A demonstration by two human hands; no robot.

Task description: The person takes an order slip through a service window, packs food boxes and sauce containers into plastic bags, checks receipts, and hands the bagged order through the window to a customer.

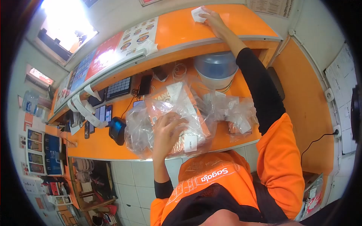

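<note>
My right hand (213, 22) is stretched far out over the raised orange shelf, its fingers closed on a small white paper (198, 15). Below, on the lower counter, my left hand (167, 132) rests on a clear plastic bag (137, 130), fingers spread and lying on its surface. Inside that bag is an orange and white printed box (154, 107). A white label (190, 143) with dark print sits at the bag's near side. To its right is a second clear plastic bag (241, 115) with something orange in it.
Under the shelf stands a clear-lidded round tub (215, 71). A black phone (145, 84), a keypad device (118, 88) and a dark blue device (117, 130) lie to the left. A long receipt strip (83, 109) hangs over the shelf edge (215, 44).
</note>
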